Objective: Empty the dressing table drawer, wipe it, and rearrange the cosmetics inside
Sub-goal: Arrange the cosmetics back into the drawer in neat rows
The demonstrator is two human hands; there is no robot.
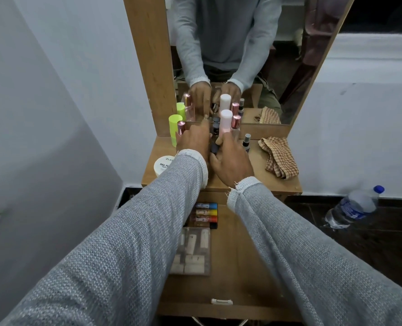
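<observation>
Grey knitted sleeves (115, 255) fill the near view, both arms stretched forward over the open drawer (233, 267). Inside the drawer, along its left side, lies a clear case (191, 251) of pale tubes, and beyond it a row of small tubes (205, 215) with blue, yellow, red and dark caps.

Past the drawer, on the worktop (265, 177), the left hand (194, 141) reaches into the cluster of bottles by the mirror (237, 55), its forefinger extended; whether it holds anything I cannot tell. The right hand (233, 164) has its fingers (224, 137) curled round a small dark bottle (215, 147) in the middle of the cluster.

Crowding both hands are a lime cylinder (174, 128) and a rose-capped bottle (181, 128) at the back left, and a white-capped pink bottle (226, 121) and another rose-capped bottle (236, 122) at the back centre. A small spray bottle (247, 142) stands just right of the right hand. A white jar (163, 164) sits at the left edge, partly hidden by the left sleeve. A checked cloth (278, 156) lies crumpled toward the right edge.

On the dark floor to the right lies a water bottle (354, 207).
</observation>
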